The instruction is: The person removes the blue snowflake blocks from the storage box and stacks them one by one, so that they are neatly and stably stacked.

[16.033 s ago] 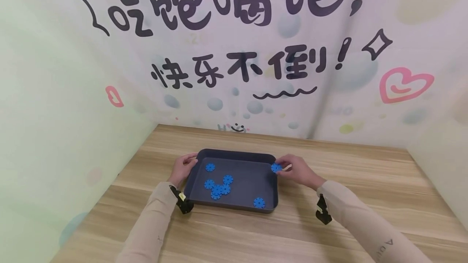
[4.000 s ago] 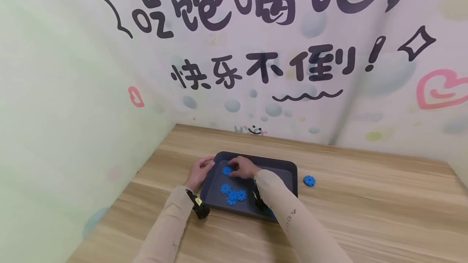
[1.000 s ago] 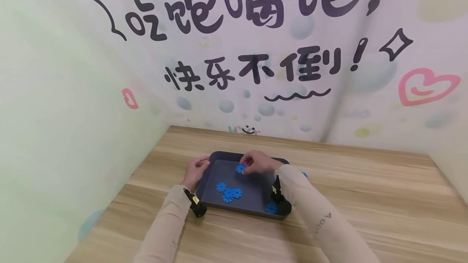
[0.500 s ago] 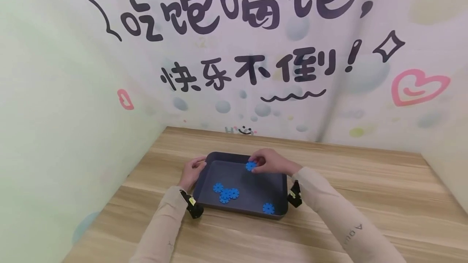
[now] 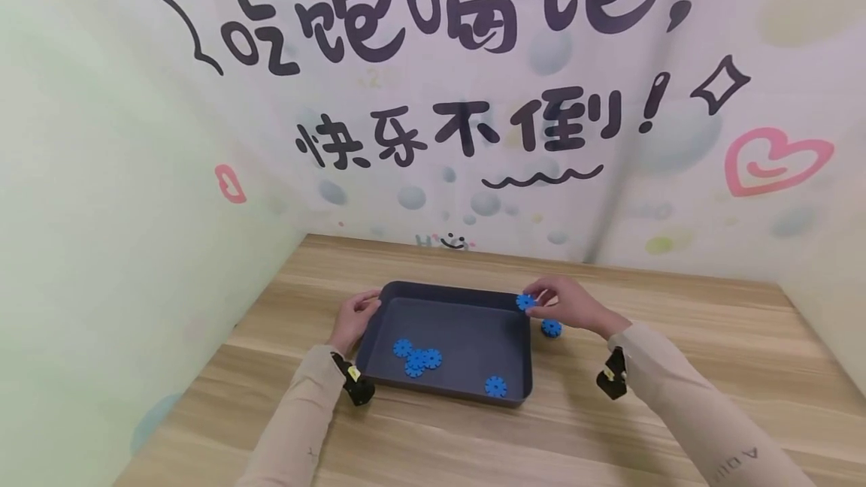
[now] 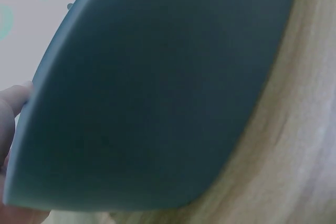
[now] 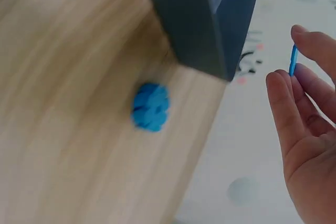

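A dark grey rectangular tray [image 5: 446, 344] lies on the wooden table. My left hand [image 5: 353, 320] holds its left rim at the far corner; in the left wrist view the thumb [image 6: 16, 95] lies at the tray's edge. Between thumb and fingertips my right hand [image 5: 564, 300] pinches a blue notched plastic disc [image 5: 525, 302] over the tray's right rim; the right wrist view shows this disc [image 7: 293, 60] edge-on. Beneath that hand, a small stack of blue discs [image 5: 551, 328] sits on the table just right of the tray. Inside the tray, several discs [image 5: 416, 358] overlap left of centre.
One single blue disc [image 5: 495, 386] lies in the tray's near right corner. The wooden table [image 5: 676, 367] extends to the right and in front of the tray. A printed cloth wall [image 5: 406, 201] closes off the back, with pale walls at both sides.
Since four seconds ago, the right hand has picked up the disc from the tray's far left and carried it right, to above the right rim. The left hand has kept its hold.
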The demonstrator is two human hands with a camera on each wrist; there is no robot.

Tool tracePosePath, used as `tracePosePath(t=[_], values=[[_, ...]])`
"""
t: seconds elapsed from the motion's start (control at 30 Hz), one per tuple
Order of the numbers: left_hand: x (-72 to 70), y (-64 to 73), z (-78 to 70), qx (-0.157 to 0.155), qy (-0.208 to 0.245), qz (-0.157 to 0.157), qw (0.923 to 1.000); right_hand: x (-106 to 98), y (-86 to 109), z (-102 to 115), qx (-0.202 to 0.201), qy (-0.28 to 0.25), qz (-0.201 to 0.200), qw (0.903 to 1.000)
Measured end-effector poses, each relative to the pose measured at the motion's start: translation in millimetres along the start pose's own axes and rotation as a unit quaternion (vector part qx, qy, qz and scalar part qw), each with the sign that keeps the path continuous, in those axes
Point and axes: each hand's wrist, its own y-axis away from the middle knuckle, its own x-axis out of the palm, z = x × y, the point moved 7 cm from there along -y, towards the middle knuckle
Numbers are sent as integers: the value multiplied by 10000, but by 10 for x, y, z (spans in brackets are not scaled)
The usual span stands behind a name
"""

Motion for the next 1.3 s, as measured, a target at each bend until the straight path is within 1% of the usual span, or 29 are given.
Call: tracePosePath(t=[0.13,0.37,0.43,0.53,0.67,0.87,1.0,1.03,1.13,1.2,1.23,1.27,1.3], values=[[9,-1,3,-138,-71,13,9999,-32,127,-178,109,-40,-237,9997],[3,-19,-5,-124,-95,-7,9999,-6,260,-483,641,-209,-663,9955],[-1,-30,1,-132,-91,-16,9999,22,279,-551,756,-282,-731,9940],[1,-36,0,-114,-102,-8,9999,71,308,-652,1031,-414,-793,9906],[4,-30,-1,-123,-139,28,9998,133,338,-727,1283,-529,-812,9870],[-4,-24,1,-167,-197,32,9997,180,350,-773,1326,-595,-745,9866],[-7,-30,9,-184,-204,19,9996,170,353,-749,1003,-744,-721,9895],[-8,-31,11,-195,-190,11,9996,161,358,-723,793,-765,-743,9911],[-3,-30,13,-196,-173,1,9997,161,366,-706,614,-767,-710,9926],[0,-25,6,-171,-188,0,9997,173,364,-718,666,-737,-678,9927],[2,-24,1,-173,-194,-2,9997,176,361,-725,760,-702,-696,9922],[1,-21,-3,-174,-192,-6,9997,190,353,-755,963,-662,-663,9909],[2,-22,-7,-163,-193,-7,9997,197,347,-763,1024,-612,-649,9907]])
